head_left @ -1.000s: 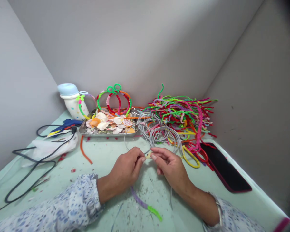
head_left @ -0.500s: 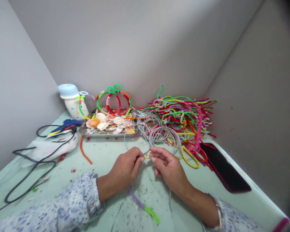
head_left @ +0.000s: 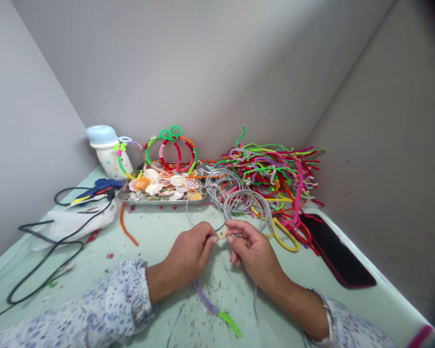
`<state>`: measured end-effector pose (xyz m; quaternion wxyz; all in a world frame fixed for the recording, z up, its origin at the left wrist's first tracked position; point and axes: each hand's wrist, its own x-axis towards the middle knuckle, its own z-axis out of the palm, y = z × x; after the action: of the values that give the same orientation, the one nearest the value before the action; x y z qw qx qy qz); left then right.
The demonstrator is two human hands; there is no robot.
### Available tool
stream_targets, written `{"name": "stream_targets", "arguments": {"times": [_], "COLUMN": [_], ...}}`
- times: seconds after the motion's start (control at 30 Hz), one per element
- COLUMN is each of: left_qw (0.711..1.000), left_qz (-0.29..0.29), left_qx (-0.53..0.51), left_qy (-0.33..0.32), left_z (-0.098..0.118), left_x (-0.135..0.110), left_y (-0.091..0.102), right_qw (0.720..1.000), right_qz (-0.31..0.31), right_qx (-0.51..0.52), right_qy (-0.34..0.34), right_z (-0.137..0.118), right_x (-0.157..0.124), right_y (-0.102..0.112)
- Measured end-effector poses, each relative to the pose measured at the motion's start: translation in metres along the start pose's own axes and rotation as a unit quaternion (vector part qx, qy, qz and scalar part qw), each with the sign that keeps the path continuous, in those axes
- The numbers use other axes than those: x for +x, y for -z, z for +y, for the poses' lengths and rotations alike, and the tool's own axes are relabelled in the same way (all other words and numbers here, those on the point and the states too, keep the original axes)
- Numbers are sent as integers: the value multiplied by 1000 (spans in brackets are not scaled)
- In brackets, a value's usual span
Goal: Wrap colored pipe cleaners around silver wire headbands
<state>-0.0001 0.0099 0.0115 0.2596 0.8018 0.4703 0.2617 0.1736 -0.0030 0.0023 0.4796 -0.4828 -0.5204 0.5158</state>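
Observation:
My left hand (head_left: pixel 188 251) is closed in a pinch on one end of a small pale yellow piece of pipe cleaner (head_left: pixel 222 234). From the other side, the thumb and fingers of my right hand (head_left: pixel 255 253) pinch the same piece. Below my left hand a purple and green wrapped strip (head_left: pixel 209 305) curves toward me; its upper end is hidden behind the hand. A thin grey wire (head_left: pixel 187 208) loops up behind the fingers. Whether it joins the yellow piece I cannot tell.
Behind my hands lie coils of grey wire (head_left: pixel 248 195), a metal tray (head_left: pixel 159 203) of seashells and a heap of pipe cleaners (head_left: pixel 271 166). A white bottle (head_left: pixel 112 159), a blue-handled tool (head_left: pixel 107 184) and a black cord (head_left: pixel 54 246) are leftward. Rightward lies a phone (head_left: pixel 342 256).
The lower end of the purple and green strip has swung slightly to the right. Both hands keep nearly the same place and the same pinch.

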Motion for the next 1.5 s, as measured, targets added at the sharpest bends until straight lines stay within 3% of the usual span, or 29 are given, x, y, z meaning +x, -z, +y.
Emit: {"name": "stream_targets", "arguments": {"times": [1.1,1.5], "left_qw": [1000,998], "left_qz": [-4,4], "left_qx": [-18,-52], "left_qy": [6,-30], "left_z": [-4,-2], "left_x": [2,2], "left_y": [-2,-3], "right_qw": [1000,1000], "right_qz": [-4,-14], "right_qx": [-4,-7], "right_qy": [17,24], "right_z": [6,10], "right_x": [-2,-4], "right_y": [-2,-3]}}
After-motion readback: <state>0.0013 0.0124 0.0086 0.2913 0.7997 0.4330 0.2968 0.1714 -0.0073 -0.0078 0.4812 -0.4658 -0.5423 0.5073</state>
